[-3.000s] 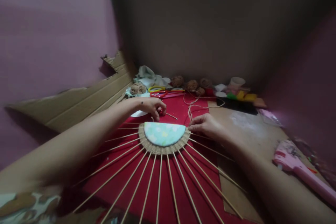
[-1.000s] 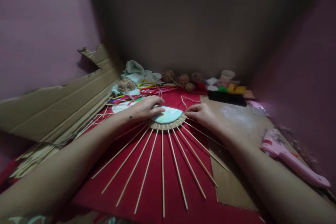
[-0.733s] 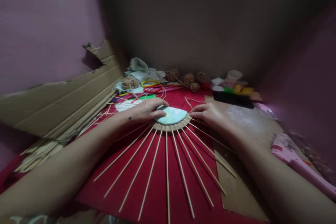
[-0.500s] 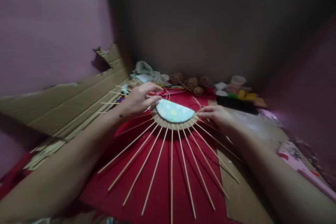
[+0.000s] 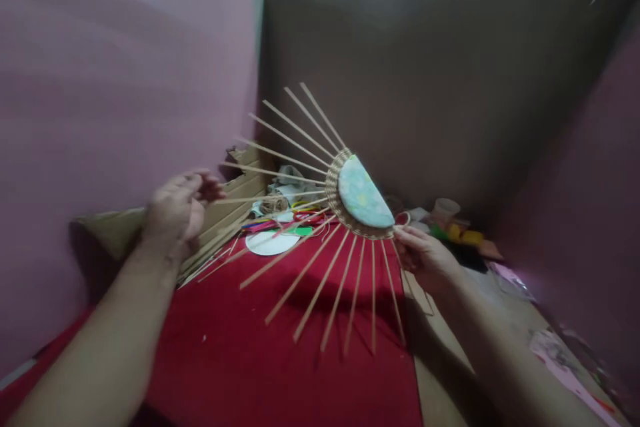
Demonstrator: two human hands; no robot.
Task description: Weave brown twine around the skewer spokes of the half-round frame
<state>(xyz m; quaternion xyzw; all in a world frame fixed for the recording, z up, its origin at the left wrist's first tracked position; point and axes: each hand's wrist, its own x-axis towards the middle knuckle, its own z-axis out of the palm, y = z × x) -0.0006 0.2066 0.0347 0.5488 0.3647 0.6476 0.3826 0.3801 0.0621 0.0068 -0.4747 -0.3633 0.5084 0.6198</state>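
A half-round woven piece (image 5: 331, 195) is raised above the red cloth, tilted, with several thin sticks fanning out from its twine-like rim. A pale blue-green patterned half-disc (image 5: 364, 195) covers its centre. My right hand (image 5: 425, 255) pinches the piece at its lower right corner, thumb and fingertips closed on the edge. Off to the left, my left hand (image 5: 180, 210) is held in the air by the tips of the sticks. Its fingers are loosely bent and apart from the thumb, slightly blurred, with nothing visible in them.
Red cloth (image 5: 280, 360) covers the work surface. Behind it lie a white disc (image 5: 270, 243), a twine ball (image 5: 274, 204) and coloured tools. Folded cardboard (image 5: 215, 220) leans along the left wall. A clear cup (image 5: 446, 207) and yellow items (image 5: 465, 235) stand at the back right.
The woven piece has been lifted off the cloth and turned so its sticks point left and down. My left hand has let go and moved left; my right hand keeps its corner. The view has tilted up.
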